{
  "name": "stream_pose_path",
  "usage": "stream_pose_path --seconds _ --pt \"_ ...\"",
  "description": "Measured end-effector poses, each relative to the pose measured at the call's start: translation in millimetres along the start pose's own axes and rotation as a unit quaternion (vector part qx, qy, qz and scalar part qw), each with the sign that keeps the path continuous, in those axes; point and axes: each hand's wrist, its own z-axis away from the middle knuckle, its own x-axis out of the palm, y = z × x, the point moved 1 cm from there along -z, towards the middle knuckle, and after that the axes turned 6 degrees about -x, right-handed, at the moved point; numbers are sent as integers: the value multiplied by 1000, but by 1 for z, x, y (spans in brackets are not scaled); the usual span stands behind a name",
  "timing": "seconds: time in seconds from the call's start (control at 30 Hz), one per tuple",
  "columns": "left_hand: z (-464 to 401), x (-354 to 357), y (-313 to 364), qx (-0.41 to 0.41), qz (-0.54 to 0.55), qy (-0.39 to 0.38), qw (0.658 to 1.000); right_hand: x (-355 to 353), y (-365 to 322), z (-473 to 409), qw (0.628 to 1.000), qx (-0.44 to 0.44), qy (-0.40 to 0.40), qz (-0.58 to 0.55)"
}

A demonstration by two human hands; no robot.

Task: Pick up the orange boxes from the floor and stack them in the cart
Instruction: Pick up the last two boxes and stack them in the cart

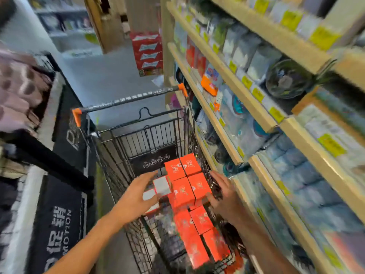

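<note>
A black wire cart (138,128) with an orange-capped handle (128,98) stands in the aisle. Several orange boxes fill its right side. An upper block of orange boxes (182,191) sits between my hands, above a lower row of orange boxes (197,236) nearer to me. My left hand (138,196) presses with straight fingers against the white end faces on the block's left side. On the block's right side is my right hand (222,191), fingers spread, close to the cart's right wall. The view is motion-blurred.
Wooden shelves (237,80) packed with goods and yellow price tags run close along the cart's right. A black promotion stand (59,214) borders the left. Red stacked cases (148,54) stand on the grey floor beyond the cart.
</note>
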Motion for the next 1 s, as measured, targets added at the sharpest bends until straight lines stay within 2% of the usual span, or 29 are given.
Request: stream_pose_path --seconds 0.23,0.4,0.73,1.0 --pt "15 -21 26 137 -15 -37 990 -40 -65 57 997 28 17 65" --pt "25 -20 64 244 -62 -78 965 -60 -105 119 988 35 67 135" --pt "56 25 147 397 -126 -155 896 -92 -133 250 951 151 132 236" --pt "125 91 239 505 -208 -209 811 -105 -141 400 895 274 188 296"
